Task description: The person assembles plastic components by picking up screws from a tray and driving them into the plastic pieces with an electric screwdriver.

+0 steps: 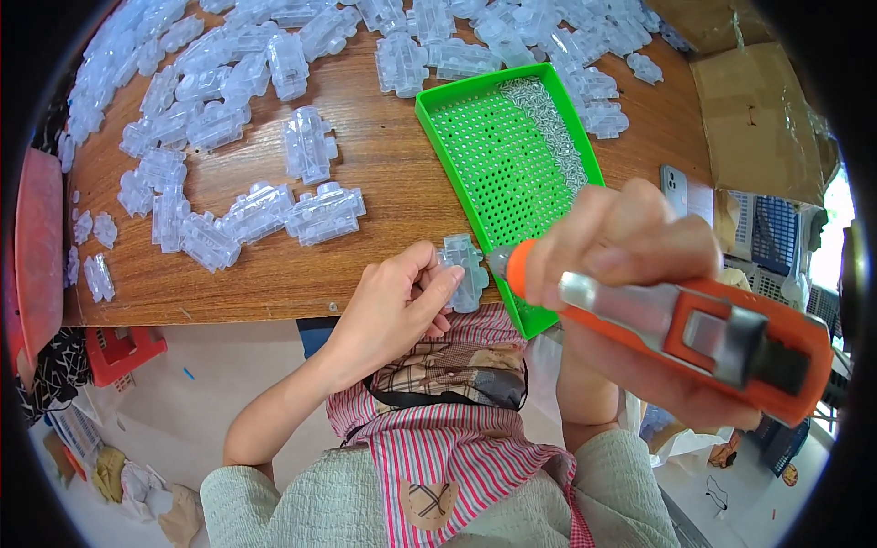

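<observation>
orange power tool [678, 329] is looming nearest, the right hand [630, 242] clamped round its body. beneath, a green tray [484, 146] is lying. beside it, at the tabletop's [402, 183] near edge, the left hand [397, 297] is pinching a clear plastic part [466, 274] between thumb and fingers. a loose hold could be letting that part slip off; a careless swing could be jolting the tray and spilling its small metal pieces [551, 123]. the wood-grain surface is carrying scattered clear parts [248, 215], a cardboard box [758, 128] and phone [674, 187] flanking it rightward, a red tub [41, 228] leftward.
</observation>
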Demonstrator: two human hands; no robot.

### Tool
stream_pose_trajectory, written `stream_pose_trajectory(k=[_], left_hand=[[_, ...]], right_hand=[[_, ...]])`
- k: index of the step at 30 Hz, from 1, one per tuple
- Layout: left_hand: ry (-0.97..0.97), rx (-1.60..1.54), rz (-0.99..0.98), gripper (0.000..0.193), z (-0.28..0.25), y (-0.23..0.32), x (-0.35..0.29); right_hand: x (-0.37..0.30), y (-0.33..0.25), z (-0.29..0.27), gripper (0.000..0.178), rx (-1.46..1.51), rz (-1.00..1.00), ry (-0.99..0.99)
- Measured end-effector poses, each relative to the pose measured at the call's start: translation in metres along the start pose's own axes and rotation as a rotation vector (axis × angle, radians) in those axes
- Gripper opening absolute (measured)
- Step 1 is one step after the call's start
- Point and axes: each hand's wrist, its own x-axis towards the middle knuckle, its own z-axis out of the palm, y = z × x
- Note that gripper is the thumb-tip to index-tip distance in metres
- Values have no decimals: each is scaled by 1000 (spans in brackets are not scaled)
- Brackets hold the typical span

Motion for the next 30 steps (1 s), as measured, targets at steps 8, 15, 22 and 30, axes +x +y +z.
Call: stream_pose_trajectory(k=[8,15,22,30], left_hand=[[1,-33,40,28,-2,-7,2],[12,-1,120,28,-3,-4,3],[8,23,114,26,-2,-2,1],[97,-232,-22,29,0,-6,-6]], right_hand=[[15,11,-1,85,58,-4,-72],[9,6,3,93,103,-4,-119],[11,-5,6,101,150,-69,-181],[11,-6,-18,101,90,35,-79]])
